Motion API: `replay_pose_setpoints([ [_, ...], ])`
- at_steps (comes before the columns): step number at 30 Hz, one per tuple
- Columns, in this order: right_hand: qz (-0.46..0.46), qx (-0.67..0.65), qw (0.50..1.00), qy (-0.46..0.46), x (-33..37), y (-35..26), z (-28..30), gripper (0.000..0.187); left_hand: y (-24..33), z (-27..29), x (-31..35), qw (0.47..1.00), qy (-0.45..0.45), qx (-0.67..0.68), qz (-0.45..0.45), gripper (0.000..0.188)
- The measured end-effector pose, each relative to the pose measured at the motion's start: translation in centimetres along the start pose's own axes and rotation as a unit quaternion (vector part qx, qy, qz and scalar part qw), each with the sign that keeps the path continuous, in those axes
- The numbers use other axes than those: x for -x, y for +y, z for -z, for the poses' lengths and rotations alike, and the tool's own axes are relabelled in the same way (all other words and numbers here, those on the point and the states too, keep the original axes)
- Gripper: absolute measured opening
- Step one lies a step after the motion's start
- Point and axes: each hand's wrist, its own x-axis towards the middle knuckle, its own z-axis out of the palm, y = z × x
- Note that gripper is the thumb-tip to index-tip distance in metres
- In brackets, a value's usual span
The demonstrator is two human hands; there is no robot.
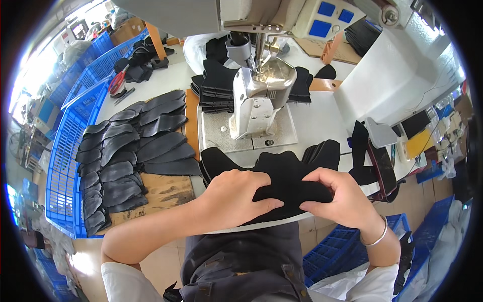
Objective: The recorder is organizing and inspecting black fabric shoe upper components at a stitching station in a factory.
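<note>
At the front edge of the worktable lie black, curved fabric pieces (288, 173), several layers showing at their edges. My left hand (234, 194) grips their left part, thumb near the front and fingers bent over the cloth. On the right part, my right hand (342, 194) pinches the cloth in the same way, a bracelet on its wrist. Just beyond the cloth stands a sewing machine (256, 108) with a pale metal bed plate (214, 136). Its needle area is mostly hidden by the metal housing.
Glossy black curved pieces (121, 146) overlap in rows on a wooden board (166, 189) at the left. Blue crates (65, 186) flank the table. Red-handled scissors (117, 82) lie far left. A black fabric stack (216, 88) sits behind the machine. Dark straps (359, 151) lie right.
</note>
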Motion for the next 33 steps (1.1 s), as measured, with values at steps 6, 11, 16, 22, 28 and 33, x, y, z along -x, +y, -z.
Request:
replay_pose_setpoints([
  [6,0.053,0.033,0.998,0.004,-0.5,0.3,-0.7,0.036,0.0,0.2,0.0,1.0,-0.011,0.0,0.016,0.043],
  [11,0.061,0.063,0.996,0.032,-0.4,0.2,-1.1,0.035,-0.8,-0.5,0.0,0.999,0.033,0.008,-0.026,0.047],
  [16,0.059,0.057,0.996,0.027,-0.5,0.5,-1.2,0.034,-0.6,-0.5,0.0,0.999,0.028,0.003,-0.017,0.047],
  [22,0.046,0.062,0.997,0.021,-0.5,0.1,-1.1,0.033,-0.3,-0.4,0.0,1.0,-0.004,-0.026,0.003,0.038],
  [28,0.085,0.124,0.988,0.025,-0.9,-0.2,-1.6,0.041,0.2,-0.3,0.2,0.999,-0.003,-0.042,-0.002,0.036],
  [33,0.061,0.21,0.976,-0.008,-1.9,-1.1,-1.7,0.048,-0.4,0.9,0.5,0.996,-0.009,-0.082,0.016,0.037],
])
